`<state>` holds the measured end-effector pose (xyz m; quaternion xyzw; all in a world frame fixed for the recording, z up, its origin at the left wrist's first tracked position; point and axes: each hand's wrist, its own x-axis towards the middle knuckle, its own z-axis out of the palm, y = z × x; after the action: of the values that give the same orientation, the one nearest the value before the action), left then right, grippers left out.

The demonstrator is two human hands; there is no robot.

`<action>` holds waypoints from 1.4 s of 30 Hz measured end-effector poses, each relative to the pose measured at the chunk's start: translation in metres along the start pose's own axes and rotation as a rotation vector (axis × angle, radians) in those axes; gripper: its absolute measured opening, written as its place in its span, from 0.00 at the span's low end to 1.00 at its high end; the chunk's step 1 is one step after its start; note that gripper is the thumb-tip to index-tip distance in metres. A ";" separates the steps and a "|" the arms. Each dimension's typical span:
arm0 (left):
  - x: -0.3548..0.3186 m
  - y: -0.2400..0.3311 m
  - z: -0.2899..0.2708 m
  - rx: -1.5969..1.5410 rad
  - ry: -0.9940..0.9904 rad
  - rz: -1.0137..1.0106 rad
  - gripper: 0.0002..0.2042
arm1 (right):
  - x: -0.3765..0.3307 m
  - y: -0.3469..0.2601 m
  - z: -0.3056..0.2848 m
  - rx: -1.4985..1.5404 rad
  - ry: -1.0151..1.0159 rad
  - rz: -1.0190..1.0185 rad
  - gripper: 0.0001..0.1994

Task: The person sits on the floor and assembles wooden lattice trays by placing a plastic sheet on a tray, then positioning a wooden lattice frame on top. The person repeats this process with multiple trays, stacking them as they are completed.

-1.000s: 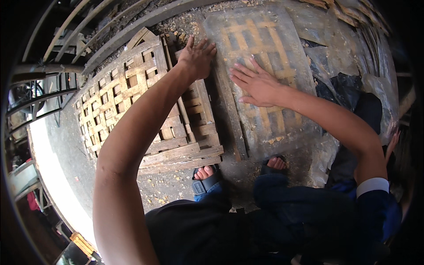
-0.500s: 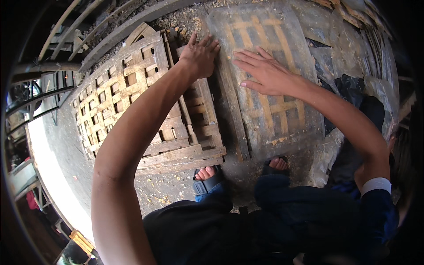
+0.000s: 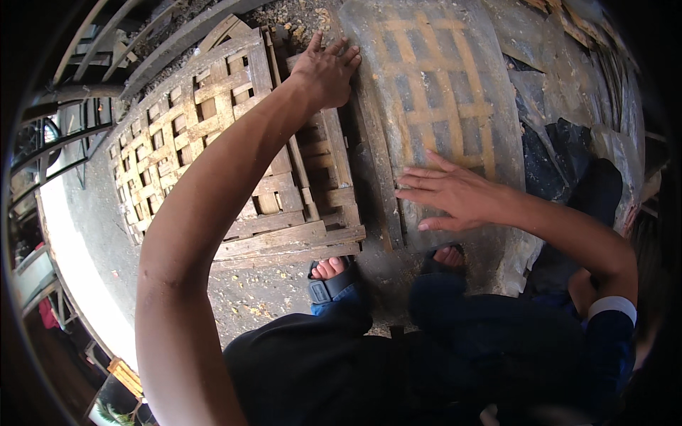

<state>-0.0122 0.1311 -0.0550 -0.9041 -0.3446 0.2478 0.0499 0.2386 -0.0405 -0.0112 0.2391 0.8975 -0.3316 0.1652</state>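
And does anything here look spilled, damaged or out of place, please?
Yes: yellowish crumbs are scattered over the floor beside the left foot, like a spill. Also, the black plastic right of the cloudy sheet looks crumpled, while that sheet lies flatter.

Looks like a rough workshop or storage shed! Right there, bare grey concrete floor, littered with small yellowish scraps. To the left, pale woven slatted-wood panels in a stack. To the right, a cloudy translucent plastic sheet over yellowish lattice. Far left, a long grey beam and thin brown poles; far right, crumpled greyish sheeting. And at the left, glaring white daylight!
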 end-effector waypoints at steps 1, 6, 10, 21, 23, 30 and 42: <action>0.000 -0.002 -0.001 0.013 0.031 -0.004 0.30 | -0.003 0.004 0.002 -0.014 0.055 0.008 0.35; -0.009 0.003 0.000 0.017 0.127 -0.009 0.30 | -0.003 0.030 0.013 -0.174 0.281 0.211 0.33; -0.021 0.023 -0.006 -0.102 0.219 0.102 0.30 | -0.036 0.011 0.051 -0.196 0.160 0.189 0.34; -0.051 0.048 0.001 -0.202 0.017 0.181 0.31 | -0.121 -0.044 0.127 0.005 -0.013 0.002 0.35; -0.052 0.044 -0.002 -0.177 0.008 0.190 0.31 | -0.126 -0.045 0.119 -0.049 0.066 0.041 0.34; -0.058 0.043 0.000 -0.157 0.020 0.190 0.33 | -0.090 -0.021 0.076 -0.078 0.205 0.245 0.33; -0.074 0.048 -0.001 -0.152 -0.028 0.175 0.31 | -0.116 -0.035 0.092 0.087 -0.163 0.149 0.19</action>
<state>-0.0302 0.0473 -0.0357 -0.9283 -0.2829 0.2369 -0.0457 0.3291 -0.1626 -0.0069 0.2845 0.8457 -0.3751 0.2514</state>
